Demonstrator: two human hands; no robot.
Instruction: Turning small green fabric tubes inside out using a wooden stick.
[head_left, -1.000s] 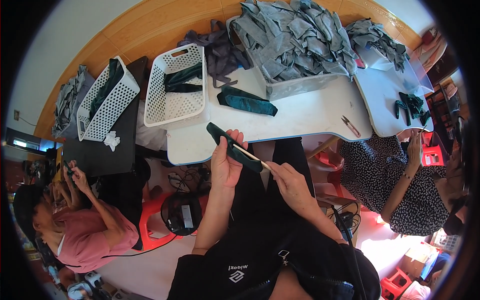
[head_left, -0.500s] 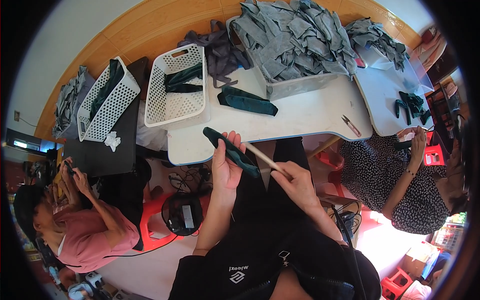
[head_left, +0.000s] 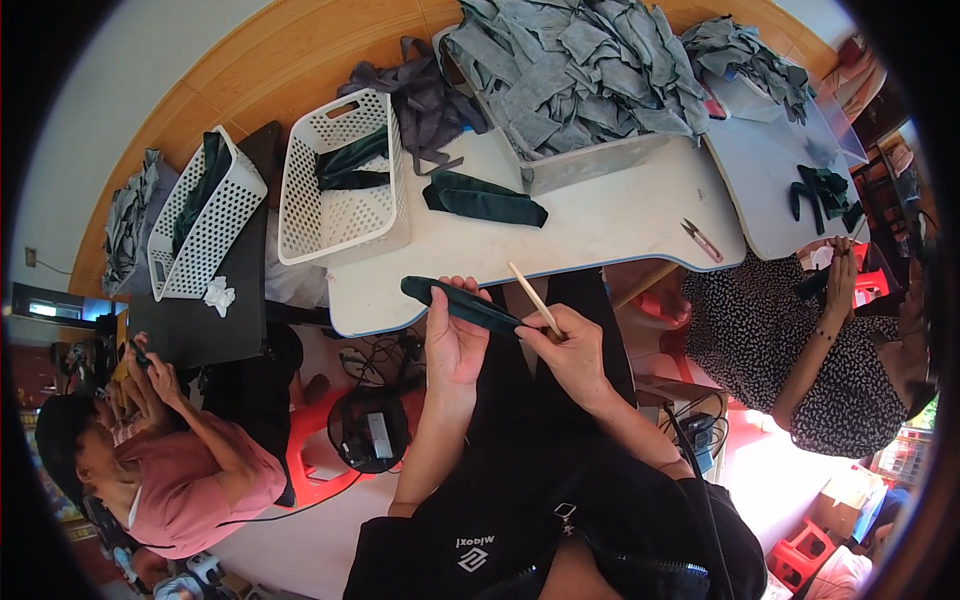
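A narrow dark green velvet piece (head_left: 470,308) lies across the fingers of my left hand (head_left: 455,340), with the thumb pressed on it. My right hand (head_left: 565,350) pinches the right end of that piece. The same hand also holds a thin pale wooden stick (head_left: 533,297), which points up and to the left, away from the cloth. Both hands are in front of the near edge of the white table (head_left: 600,225). On the table beyond them rests a folded dark green velvet piece (head_left: 485,200).
A white perforated basket (head_left: 345,240) holds green velvet pieces. Grey-green cloth pieces (head_left: 580,80) fill a large bin (head_left: 600,165). Thread snips (head_left: 703,240) lie near the right edge. A person in pink (head_left: 200,465) works at left, another in a patterned dress (head_left: 850,400) at right.
My right hand has brought its fingers onto the velvet piece's right end. The stick has swung more upright, and the velvet lies more level. The whole view has shifted slightly.
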